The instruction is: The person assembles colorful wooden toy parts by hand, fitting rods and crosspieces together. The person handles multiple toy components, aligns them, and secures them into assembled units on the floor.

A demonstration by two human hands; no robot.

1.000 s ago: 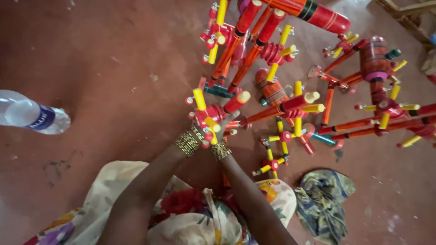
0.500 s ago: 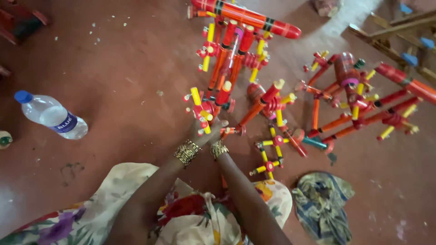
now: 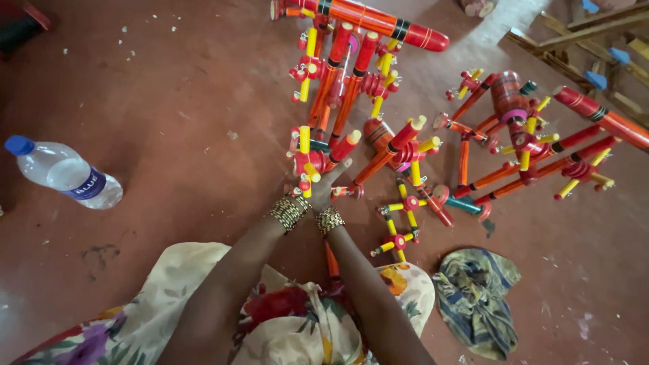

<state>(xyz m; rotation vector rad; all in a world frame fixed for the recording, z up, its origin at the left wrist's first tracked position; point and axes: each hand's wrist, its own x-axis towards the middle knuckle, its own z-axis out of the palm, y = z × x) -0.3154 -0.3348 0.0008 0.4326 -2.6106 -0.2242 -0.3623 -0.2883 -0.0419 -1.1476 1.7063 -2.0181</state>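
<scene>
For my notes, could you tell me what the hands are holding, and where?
Both hands grip a red-and-yellow painted wooden toy at its near end; exact finger placement is unclear.

Both hands [image 3: 318,186] seemingly grip red-yellow wooden toy [image 3: 312,159].

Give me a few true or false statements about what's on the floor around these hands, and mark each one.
1. Both hands, the left hand and the right hand, are at a red and yellow wooden toy. True.
2. The plastic water bottle stands upright. False: it lies on its side.
3. Both wrists wear gold bangles. True.
4. The striped cloth covers the toys. False: it lies crumpled on the red floor, apart from them.
5. The bottle's cap is red. False: it is blue.
</scene>
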